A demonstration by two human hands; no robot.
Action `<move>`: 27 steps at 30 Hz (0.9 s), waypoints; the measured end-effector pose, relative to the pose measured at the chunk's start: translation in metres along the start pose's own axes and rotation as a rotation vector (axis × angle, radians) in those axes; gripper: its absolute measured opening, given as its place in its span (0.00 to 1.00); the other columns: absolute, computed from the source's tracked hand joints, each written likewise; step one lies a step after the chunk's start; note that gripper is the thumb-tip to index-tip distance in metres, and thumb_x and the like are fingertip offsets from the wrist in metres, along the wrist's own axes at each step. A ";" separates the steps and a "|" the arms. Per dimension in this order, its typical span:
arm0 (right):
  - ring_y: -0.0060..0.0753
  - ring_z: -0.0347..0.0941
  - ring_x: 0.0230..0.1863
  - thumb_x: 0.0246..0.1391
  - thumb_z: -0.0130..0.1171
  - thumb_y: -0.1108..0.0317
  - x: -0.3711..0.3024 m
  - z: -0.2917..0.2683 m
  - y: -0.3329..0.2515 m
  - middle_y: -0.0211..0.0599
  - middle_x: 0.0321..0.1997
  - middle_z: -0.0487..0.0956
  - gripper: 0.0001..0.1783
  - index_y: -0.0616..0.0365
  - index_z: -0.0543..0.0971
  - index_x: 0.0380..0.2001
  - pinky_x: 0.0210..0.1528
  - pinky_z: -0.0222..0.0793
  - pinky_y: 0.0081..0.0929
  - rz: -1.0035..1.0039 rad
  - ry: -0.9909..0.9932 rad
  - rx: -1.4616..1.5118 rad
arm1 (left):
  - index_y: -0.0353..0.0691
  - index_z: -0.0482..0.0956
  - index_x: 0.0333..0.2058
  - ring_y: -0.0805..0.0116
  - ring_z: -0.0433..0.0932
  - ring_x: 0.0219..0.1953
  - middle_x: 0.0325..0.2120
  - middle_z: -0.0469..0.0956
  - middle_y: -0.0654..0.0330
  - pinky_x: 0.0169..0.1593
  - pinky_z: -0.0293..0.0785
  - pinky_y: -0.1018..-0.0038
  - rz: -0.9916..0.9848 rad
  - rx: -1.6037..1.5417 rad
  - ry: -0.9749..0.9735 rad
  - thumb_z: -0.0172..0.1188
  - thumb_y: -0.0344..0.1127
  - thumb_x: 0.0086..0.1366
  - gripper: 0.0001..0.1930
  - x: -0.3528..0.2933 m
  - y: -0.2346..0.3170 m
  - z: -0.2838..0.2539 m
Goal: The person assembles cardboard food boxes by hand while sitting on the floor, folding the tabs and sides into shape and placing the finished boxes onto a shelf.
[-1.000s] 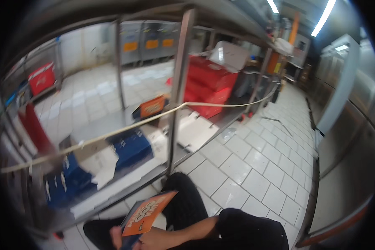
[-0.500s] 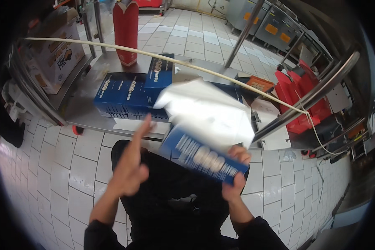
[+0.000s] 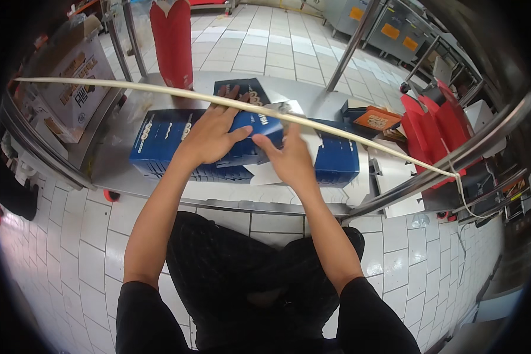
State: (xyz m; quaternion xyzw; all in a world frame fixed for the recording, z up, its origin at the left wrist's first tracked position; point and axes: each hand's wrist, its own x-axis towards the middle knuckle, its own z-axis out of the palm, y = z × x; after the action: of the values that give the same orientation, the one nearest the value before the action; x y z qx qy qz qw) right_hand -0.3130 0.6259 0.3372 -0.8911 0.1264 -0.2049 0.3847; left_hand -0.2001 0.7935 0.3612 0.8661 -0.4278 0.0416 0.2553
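Both my hands rest on a flat dark blue carton (image 3: 261,125) lying on top of a stack of like blue cartons (image 3: 159,144) on a low steel shelf (image 3: 118,171). My left hand (image 3: 209,137) lies spread over the carton's left part and presses on it. At its right edge my right hand (image 3: 289,158) grips it, over a white sheet (image 3: 264,174). Another blue carton stack (image 3: 338,158) sits just right of my right hand.
Tall red cartons (image 3: 174,41) stand at the shelf's back, more red ones (image 3: 432,118) at the right beside an orange box (image 3: 376,119). A cardboard box (image 3: 71,76) sits at the left. A pale cord (image 3: 159,89) arcs across above the shelf. Steel posts (image 3: 448,162) frame it.
The view swung from the room down to the shelf. My hands held the blue carton and white sheet up in the air; now the carton lies pressed onto the stack.
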 end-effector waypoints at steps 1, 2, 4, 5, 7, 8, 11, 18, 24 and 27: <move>0.34 0.79 0.46 0.48 0.71 0.54 -0.006 -0.004 -0.001 0.53 0.49 0.80 0.42 0.65 0.65 0.61 0.45 0.72 0.29 -0.224 0.198 -0.023 | 0.47 0.59 0.67 0.49 0.41 0.73 0.70 0.47 0.45 0.72 0.43 0.60 -0.017 0.010 0.005 0.53 0.52 0.64 0.35 0.000 0.002 0.002; 0.30 0.79 0.42 0.48 0.71 0.59 -0.002 -0.011 0.006 0.50 0.47 0.81 0.35 0.63 0.71 0.56 0.43 0.72 0.24 -0.289 0.078 0.024 | 0.48 0.60 0.67 0.48 0.42 0.72 0.70 0.47 0.44 0.72 0.44 0.60 -0.034 0.020 0.010 0.54 0.53 0.64 0.35 0.000 0.007 0.003; 0.22 0.78 0.36 0.49 0.70 0.68 0.004 -0.015 0.011 0.45 0.43 0.83 0.23 0.59 0.80 0.50 0.39 0.72 0.18 -0.313 -0.027 0.048 | 0.50 0.56 0.69 0.45 0.47 0.71 0.70 0.45 0.42 0.71 0.43 0.57 -0.050 0.014 -0.029 0.52 0.54 0.65 0.36 0.001 0.015 0.001; 0.18 0.78 0.34 0.49 0.69 0.70 0.005 -0.013 0.010 0.43 0.41 0.84 0.20 0.57 0.82 0.47 0.38 0.72 0.17 -0.276 -0.019 0.025 | 0.50 0.62 0.66 0.46 0.46 0.72 0.69 0.48 0.41 0.70 0.47 0.58 -0.029 0.016 0.017 0.54 0.55 0.64 0.35 0.001 0.011 0.004; 0.13 0.77 0.31 0.49 0.68 0.73 0.009 -0.010 0.014 0.39 0.39 0.85 0.17 0.53 0.84 0.45 0.36 0.72 0.16 -0.230 -0.014 0.047 | 0.50 0.61 0.67 0.46 0.46 0.71 0.69 0.48 0.40 0.70 0.47 0.58 -0.043 -0.010 -0.002 0.52 0.57 0.65 0.35 0.000 0.010 0.001; 0.12 0.76 0.31 0.49 0.68 0.73 0.011 -0.009 0.019 0.37 0.38 0.86 0.17 0.51 0.84 0.45 0.35 0.72 0.17 -0.214 -0.022 0.096 | 0.50 0.60 0.67 0.45 0.47 0.71 0.69 0.48 0.40 0.70 0.47 0.58 -0.034 0.007 0.000 0.51 0.58 0.65 0.35 0.000 0.008 0.005; 0.18 0.79 0.31 0.49 0.65 0.78 0.013 0.008 0.024 0.38 0.36 0.86 0.20 0.48 0.84 0.47 0.36 0.75 0.22 -0.264 0.080 0.069 | 0.50 0.59 0.68 0.44 0.47 0.71 0.69 0.47 0.39 0.70 0.47 0.57 0.011 0.057 0.027 0.48 0.59 0.67 0.35 0.004 0.006 0.009; 0.33 0.81 0.30 0.49 0.64 0.80 0.012 0.009 0.012 0.40 0.28 0.84 0.16 0.57 0.81 0.43 0.39 0.77 0.28 -0.161 -0.030 0.262 | 0.46 0.56 0.68 0.43 0.47 0.71 0.69 0.45 0.40 0.70 0.47 0.57 0.004 0.081 0.016 0.46 0.59 0.68 0.36 -0.001 0.001 0.009; 0.37 0.72 0.19 0.52 0.63 0.75 0.000 0.008 0.028 0.50 0.22 0.78 0.05 0.67 0.80 0.31 0.28 0.67 0.30 -0.218 -0.191 -0.005 | 0.44 0.54 0.69 0.44 0.46 0.71 0.69 0.47 0.38 0.70 0.48 0.57 -0.038 0.129 0.008 0.45 0.59 0.68 0.37 0.002 0.012 0.006; 0.48 0.63 0.16 0.54 0.61 0.75 -0.009 0.009 0.027 0.52 0.19 0.73 0.06 0.67 0.77 0.27 0.25 0.62 0.32 -0.271 -0.198 0.091 | 0.44 0.54 0.69 0.45 0.46 0.71 0.68 0.49 0.37 0.70 0.47 0.57 -0.002 0.138 0.035 0.45 0.59 0.68 0.37 0.002 0.008 0.008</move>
State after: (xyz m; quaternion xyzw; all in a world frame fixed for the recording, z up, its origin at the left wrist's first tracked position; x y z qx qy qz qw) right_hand -0.3182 0.6171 0.3093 -0.8974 -0.0429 -0.1717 0.4041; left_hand -0.2065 0.7840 0.3582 0.8812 -0.4185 0.0856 0.2024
